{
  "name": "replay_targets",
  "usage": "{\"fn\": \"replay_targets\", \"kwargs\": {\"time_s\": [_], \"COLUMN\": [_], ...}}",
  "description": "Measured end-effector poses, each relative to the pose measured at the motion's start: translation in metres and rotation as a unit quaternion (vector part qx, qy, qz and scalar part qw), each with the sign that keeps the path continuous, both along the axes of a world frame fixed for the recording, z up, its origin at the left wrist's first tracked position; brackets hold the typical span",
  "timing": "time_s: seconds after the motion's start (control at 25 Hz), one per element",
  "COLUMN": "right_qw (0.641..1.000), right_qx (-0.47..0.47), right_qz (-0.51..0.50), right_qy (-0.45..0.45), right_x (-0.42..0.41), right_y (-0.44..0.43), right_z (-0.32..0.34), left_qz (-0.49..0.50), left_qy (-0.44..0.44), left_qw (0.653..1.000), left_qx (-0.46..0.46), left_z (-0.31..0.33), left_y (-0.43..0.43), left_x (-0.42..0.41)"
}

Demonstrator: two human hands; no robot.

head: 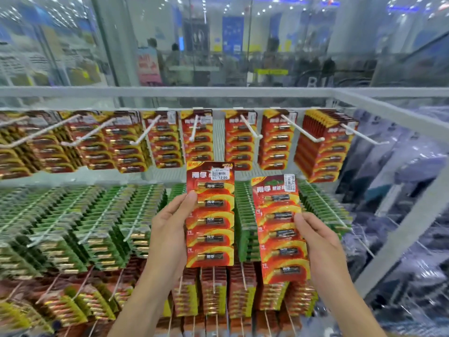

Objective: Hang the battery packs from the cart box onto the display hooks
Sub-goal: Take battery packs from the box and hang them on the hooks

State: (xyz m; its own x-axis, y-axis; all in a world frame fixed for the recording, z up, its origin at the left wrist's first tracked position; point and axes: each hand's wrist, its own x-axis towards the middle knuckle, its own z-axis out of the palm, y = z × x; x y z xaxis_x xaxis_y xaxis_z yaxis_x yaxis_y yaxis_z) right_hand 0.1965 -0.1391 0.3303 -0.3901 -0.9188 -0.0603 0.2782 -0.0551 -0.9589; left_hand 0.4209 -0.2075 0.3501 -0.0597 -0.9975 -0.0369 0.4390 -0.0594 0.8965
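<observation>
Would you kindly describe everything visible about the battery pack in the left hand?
The battery pack is a red-and-yellow printed card, upright, facing the camera, with five batteries lying crosswise under clear blisters. A white price sticker reading 12.00 sits near its top. The left hand grips its left edge, thumb in front, before the green packs.

The left hand point(167, 229) grips a red battery pack point(210, 215) by its left edge, upright, thumb on the front. The right hand point(318, 242) holds a second red pack point(279, 229) by its right edge, tilted slightly left. Behind them, white hooks point(250, 127) carry rows of red packs point(277, 144), with green packs point(97, 215) on the row below.
</observation>
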Motion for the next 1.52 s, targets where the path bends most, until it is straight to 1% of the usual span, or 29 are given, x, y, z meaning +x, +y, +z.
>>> {"fn": "replay_targets", "kwargs": {"time_s": [0.24,0.4,0.56,0.64,0.8,1.04,1.36,1.52], "right_qw": [1.0,1.0,0.999,0.999,1.0,0.997,0.996,0.993], "right_qx": [0.002,0.01,0.004,0.001,-0.026,-0.059,-0.031,-0.01], "right_qz": [0.0,0.004,-0.005,-0.005,-0.013,-0.019,-0.027,-0.032], "right_qy": [0.001,-0.004,-0.035,-0.033,0.008,0.05,0.085,0.111], "right_x": [0.013,0.019,0.019,0.019,0.02,0.03,0.036,0.035], "right_y": [-0.01,-0.011,-0.009,-0.008,-0.011,-0.022,-0.037,-0.078], "right_z": [0.005,0.003,0.006,0.01,0.029,0.059,0.064,0.062], "left_qz": [0.022,0.031,0.031,0.032,0.055,0.102,0.138,0.167], "left_qy": [0.002,-0.011,-0.019,-0.029,-0.098,-0.153,-0.18,-0.19], "left_qw": [0.999,0.998,0.999,0.998,0.993,0.982,0.972,0.964], "left_qx": [-0.048,-0.045,-0.034,-0.035,-0.042,-0.05,-0.069,-0.078], "left_z": [0.032,0.039,0.035,0.036,0.035,0.04,0.036,0.03], "left_y": [-0.018,-0.024,-0.026,-0.037,-0.083,-0.147,-0.181,-0.187], "left_x": [0.015,0.017,0.014,0.01,-0.005,-0.018,-0.024,-0.024]}}
